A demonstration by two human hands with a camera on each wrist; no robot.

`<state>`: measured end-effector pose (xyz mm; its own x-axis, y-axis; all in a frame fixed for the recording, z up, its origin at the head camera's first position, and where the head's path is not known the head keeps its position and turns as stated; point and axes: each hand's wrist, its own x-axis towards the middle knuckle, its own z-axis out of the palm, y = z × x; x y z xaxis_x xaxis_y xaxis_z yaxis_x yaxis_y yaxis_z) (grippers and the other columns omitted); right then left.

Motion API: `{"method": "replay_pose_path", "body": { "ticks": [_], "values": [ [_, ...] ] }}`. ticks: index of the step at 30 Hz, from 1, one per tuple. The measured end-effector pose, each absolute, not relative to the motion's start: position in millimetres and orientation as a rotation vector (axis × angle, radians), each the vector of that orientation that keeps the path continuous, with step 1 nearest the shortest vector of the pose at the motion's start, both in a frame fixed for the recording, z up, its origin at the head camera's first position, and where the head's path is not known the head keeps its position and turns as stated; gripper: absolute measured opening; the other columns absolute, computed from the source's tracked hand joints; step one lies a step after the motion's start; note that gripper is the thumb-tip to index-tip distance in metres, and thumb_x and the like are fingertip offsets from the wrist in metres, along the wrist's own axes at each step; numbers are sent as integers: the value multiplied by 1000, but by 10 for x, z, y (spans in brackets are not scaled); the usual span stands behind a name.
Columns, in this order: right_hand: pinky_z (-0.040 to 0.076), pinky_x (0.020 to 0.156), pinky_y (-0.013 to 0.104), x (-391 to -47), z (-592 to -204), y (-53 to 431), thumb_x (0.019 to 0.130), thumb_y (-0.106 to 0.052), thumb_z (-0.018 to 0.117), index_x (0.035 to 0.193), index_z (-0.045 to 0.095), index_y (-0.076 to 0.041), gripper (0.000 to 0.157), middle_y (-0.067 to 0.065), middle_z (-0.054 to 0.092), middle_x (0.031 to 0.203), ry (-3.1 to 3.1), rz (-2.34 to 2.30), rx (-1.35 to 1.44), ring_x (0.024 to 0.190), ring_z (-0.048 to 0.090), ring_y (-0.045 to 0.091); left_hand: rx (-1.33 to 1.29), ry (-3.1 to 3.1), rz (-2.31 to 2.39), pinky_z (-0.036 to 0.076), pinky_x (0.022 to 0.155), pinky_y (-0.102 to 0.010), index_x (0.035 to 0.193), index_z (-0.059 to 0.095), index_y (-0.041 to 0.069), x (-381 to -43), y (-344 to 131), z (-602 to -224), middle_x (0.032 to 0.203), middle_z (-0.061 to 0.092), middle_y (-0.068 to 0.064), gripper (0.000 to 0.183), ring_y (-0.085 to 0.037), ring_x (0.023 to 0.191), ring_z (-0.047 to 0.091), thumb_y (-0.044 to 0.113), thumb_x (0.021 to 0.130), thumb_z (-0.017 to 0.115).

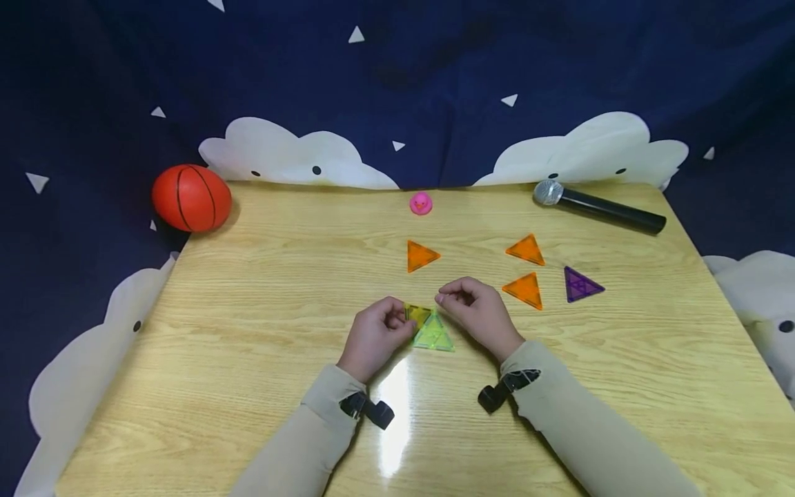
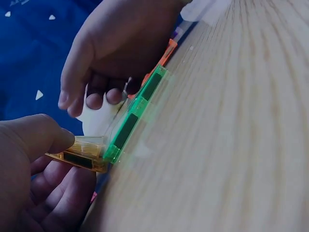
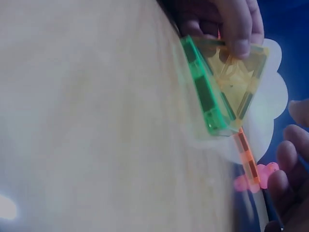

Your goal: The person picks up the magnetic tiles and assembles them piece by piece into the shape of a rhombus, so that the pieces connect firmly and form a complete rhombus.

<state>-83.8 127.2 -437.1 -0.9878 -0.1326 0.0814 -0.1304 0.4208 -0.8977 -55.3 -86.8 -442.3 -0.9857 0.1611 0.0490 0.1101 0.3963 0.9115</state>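
Note:
My left hand [image 1: 375, 338] pinches a yellow translucent triangular magnetic tile [image 1: 417, 313] between thumb and fingers. That tile is raised at a tilt, its edge meeting a green triangular magnetic tile [image 1: 434, 338] that lies flat on the table. In the right wrist view, the yellow tile [image 3: 235, 87] stands up beside the green one [image 3: 204, 92]. My right hand [image 1: 483, 316] hovers just right of the two tiles with loosely curled fingers. Nothing shows between those fingers in the left wrist view, where the right hand [image 2: 120, 43] is apart from the green tile [image 2: 133, 118].
Orange triangular tiles lie beyond the hands: one [image 1: 421, 256] at centre, two [image 1: 526, 250] [image 1: 525, 290] to the right, near a purple triangle [image 1: 582, 284]. Along the back are a red ball [image 1: 192, 198], a pink duck [image 1: 421, 203] and a microphone [image 1: 599, 207] on the wooden table [image 1: 261, 310].

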Motion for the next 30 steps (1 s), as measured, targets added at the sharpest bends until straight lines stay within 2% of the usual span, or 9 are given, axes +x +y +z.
{"method": "replay_pose_path", "body": {
  "ticks": [7, 14, 19, 25, 30],
  "values": [
    [46, 68, 28, -1087, -4369, 1160, 90, -23, 77, 102, 73, -9, 19, 3, 63, 90, 2706, -1707, -255, 78, 55, 20, 232, 2581, 1673, 55, 69, -24, 95, 68, 8, -554, -872, -4420, 86, 66, 0, 13, -10, 74, 63, 10, 86, 78],
    [48, 86, 36, -1331, -4379, 1054, 88, -25, 79, 111, 71, -7, 30, 7, 61, 105, 2721, -1666, -193, 94, 56, 22, 223, 2571, 1692, 54, 68, -24, 96, 68, 7, -555, -873, -4432, 85, 66, -1, 13, -10, 74, 62, 9, 86, 77],
    [43, 98, 41, -1517, -4384, 1021, 87, -34, 79, 127, 67, -9, 49, 8, 56, 120, 2782, -1470, -150, 107, 53, 26, 238, 2571, 1689, 54, 69, -24, 96, 68, 7, -557, -870, -4425, 87, 66, -1, 13, -10, 75, 63, 9, 87, 77],
    [30, 98, 48, -1633, -4396, 975, 84, -45, 79, 134, 63, -11, 62, 10, 54, 123, 2880, -1248, -113, 110, 47, 30, 244, 2571, 1696, 55, 69, -24, 97, 67, 7, -561, -871, -4437, 88, 66, -2, 14, -10, 75, 64, 9, 87, 77],
    [28, 97, 49, -1647, -4380, 929, 85, -46, 77, 133, 64, -11, 61, 11, 52, 123, 2912, -1138, -100, 113, 45, 32, 236, 2579, 1702, 55, 69, -24, 97, 66, 6, -565, -880, -4442, 89, 66, -3, 15, -9, 75, 63, 7, 87, 77]
  ]
}}
